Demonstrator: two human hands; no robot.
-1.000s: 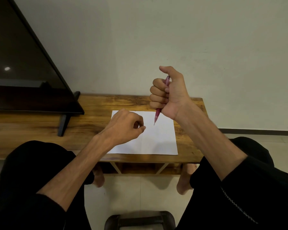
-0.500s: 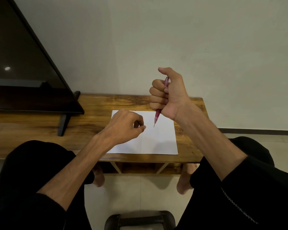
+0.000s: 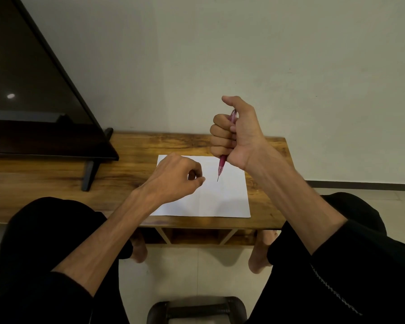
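**Pen up over the paper**

My right hand point(image 3: 239, 134) is fisted round the pink pen point(image 3: 221, 166), tip down above the white paper point(image 3: 225, 199) on the worktop point(image 3: 138, 148). My left hand point(image 3: 173, 178) hovers over the sheet's left side, fingers curled, thumb meeting forefinger.

wall point(image 3: 267, 54): plain, pale | floor point(image 3: 197, 272): light tiles | table point(image 3: 45, 178): wood | TV point(image 3: 21, 78): dark, left

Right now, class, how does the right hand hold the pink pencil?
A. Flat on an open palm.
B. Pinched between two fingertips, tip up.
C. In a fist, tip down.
C: the right hand curls its fingers round the pencil, tip pointing down over the paper.
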